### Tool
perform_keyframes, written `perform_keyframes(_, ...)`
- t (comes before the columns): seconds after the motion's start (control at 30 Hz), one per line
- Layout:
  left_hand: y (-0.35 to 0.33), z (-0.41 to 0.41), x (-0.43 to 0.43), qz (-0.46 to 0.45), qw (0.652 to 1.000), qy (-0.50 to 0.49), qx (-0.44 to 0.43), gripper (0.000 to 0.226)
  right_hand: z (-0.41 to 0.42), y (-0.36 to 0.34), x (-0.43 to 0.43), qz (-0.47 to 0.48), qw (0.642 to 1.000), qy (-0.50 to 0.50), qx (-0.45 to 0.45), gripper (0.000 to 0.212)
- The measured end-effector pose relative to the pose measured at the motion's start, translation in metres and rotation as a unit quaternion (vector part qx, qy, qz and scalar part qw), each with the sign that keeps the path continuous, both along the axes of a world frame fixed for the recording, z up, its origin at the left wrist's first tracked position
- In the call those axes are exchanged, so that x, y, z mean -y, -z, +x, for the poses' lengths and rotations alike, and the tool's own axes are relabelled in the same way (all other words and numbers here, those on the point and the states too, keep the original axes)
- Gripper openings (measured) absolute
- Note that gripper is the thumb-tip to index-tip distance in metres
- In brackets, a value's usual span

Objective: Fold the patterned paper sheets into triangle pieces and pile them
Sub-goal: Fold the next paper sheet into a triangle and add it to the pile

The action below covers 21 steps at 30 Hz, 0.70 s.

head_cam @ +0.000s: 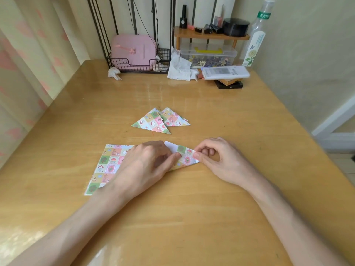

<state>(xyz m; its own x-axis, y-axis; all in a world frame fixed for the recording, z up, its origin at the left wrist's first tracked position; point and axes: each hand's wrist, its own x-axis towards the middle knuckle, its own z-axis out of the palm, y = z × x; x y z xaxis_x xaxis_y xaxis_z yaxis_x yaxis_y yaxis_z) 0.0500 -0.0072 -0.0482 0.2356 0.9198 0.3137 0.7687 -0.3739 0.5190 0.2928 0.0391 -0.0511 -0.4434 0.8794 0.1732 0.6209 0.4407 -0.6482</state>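
On the wooden table, near its front middle, lies a half-folded sheet of patterned paper, and both hands are on it. Its white back side shows at the upper edge, and the printed side faces up toward the right corner.

The left hand covers the left part of this sheet. Its fingers are bent down over the paper and its thumb lies flat on the printed side. I cannot tell if the fingers go under the paper. The right hand pinches the right corner of the sheet between thumb and forefinger, with the other fingers loosely curled.

Under the left wrist, and reaching out to the left of it, flat sheets of the same paper lie on the table. Behind the hands, apart from them, folded triangles lie overlapping in a small pile.

At the far edge stand a wire basket with a pink case, a small wooden shelf over a clear plastic box, a crumpled tissue and a tall bottle.
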Motion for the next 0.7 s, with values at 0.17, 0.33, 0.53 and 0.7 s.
perform_keyframes(0.17, -0.0044, 0.0009, 0.0032, 0.052, 0.998, -0.018, 0.019, 0.022, -0.0007, 0.0034, -0.0020, -0.009, 1.000, 0.013, -0.009, 0.006)
perform_keyframes(0.33, -0.0049, -0.0055, 0.0030, 0.078, 0.990, 0.038, -0.109, 0.033, -0.0015, 0.0026, -0.0002, -0.013, 1.000, 0.010, -0.009, 0.012)
perform_keyframes(0.53, -0.0026, -0.0060, 0.0002, 0.084, 0.984, 0.046, -0.150, 0.031, -0.0021, 0.0030, -0.0007, 0.009, 1.000, 0.004, -0.005, 0.012)
perform_keyframes(0.7, -0.0020, -0.0053, -0.0003, 0.080, 0.981, 0.045, -0.173, 0.037, -0.0017, 0.0069, -0.0018, 0.040, 0.999, 0.014, -0.008, 0.016)
